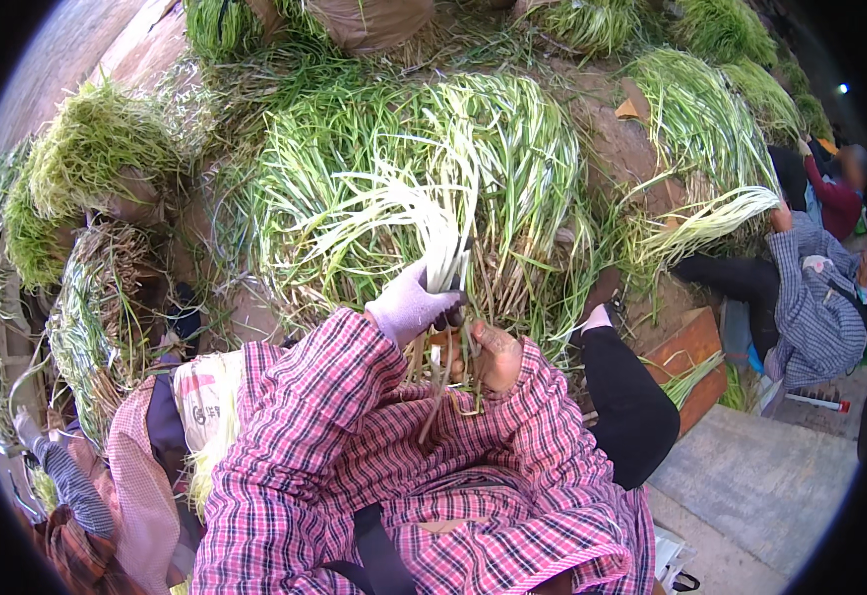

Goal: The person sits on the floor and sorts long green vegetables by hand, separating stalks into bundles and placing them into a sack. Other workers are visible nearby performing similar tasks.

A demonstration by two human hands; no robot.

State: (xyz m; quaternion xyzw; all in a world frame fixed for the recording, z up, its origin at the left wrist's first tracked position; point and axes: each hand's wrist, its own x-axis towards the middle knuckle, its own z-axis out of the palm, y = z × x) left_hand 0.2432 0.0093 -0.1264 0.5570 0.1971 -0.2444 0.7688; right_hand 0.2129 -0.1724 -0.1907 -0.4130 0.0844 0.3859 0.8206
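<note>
My left hand (pixel 415 301), in a pale lilac knit glove, grips a bunch of pale leafy stalks (pixel 433 223), probably chives or garlic leaves. Their white-green leaves fan up and to the left, over a large heap of green leafy stalks (pixel 515 156) in front of me. A few thin stalk ends (pixel 433 405) dangle below the glove towards my lap. Bare and just below on the right, my right hand (pixel 499 357) has its thumb and curled fingers around some of these hanging ends. Something orange near those fingers is partly hidden.
Further bundles (pixel 99 156) lie at the left. On the right a co-worker in a checked smock (pixel 820 297) holds pale stalks (pixel 731 212), with another person beyond. Near my leg are a reddish-brown board (pixel 690 368) and a grey slab (pixel 768 476). A striped sleeve (pixel 73 483) shows at lower left.
</note>
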